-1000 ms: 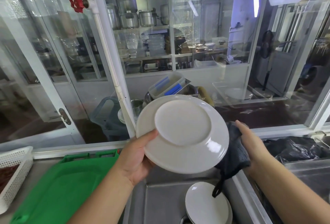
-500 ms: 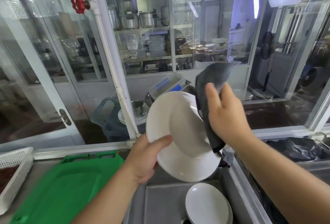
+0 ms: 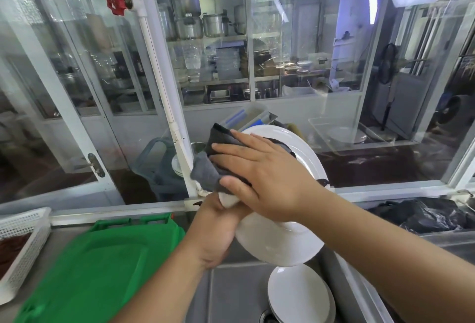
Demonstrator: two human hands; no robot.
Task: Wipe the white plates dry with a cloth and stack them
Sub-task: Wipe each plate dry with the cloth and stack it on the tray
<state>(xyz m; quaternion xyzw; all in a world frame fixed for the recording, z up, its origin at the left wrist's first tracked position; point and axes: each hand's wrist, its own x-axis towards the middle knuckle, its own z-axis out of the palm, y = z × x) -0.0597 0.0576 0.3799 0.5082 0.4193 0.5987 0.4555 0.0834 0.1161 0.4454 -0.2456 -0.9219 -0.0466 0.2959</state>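
Note:
I hold a white plate (image 3: 280,243) tilted up above the sink. My left hand (image 3: 216,230) grips its lower left rim. My right hand (image 3: 264,176) lies flat with straight fingers across the plate's face, pressing a dark grey cloth (image 3: 210,168) against it. The cloth bunches out past my fingertips at the plate's left edge. Below, in the steel sink (image 3: 231,294), a stack of white plates (image 3: 298,294) lies flat.
A green tray (image 3: 95,268) lies on the counter at the left, with a white perforated basket (image 3: 23,240) beyond it. A black bag (image 3: 426,214) sits at the right. A glass partition with a white pipe (image 3: 159,65) stands right behind the sink.
My right hand has swept with the cloth from the plate's upper right edge down across its face to the left. The plate has tilted more towards me.

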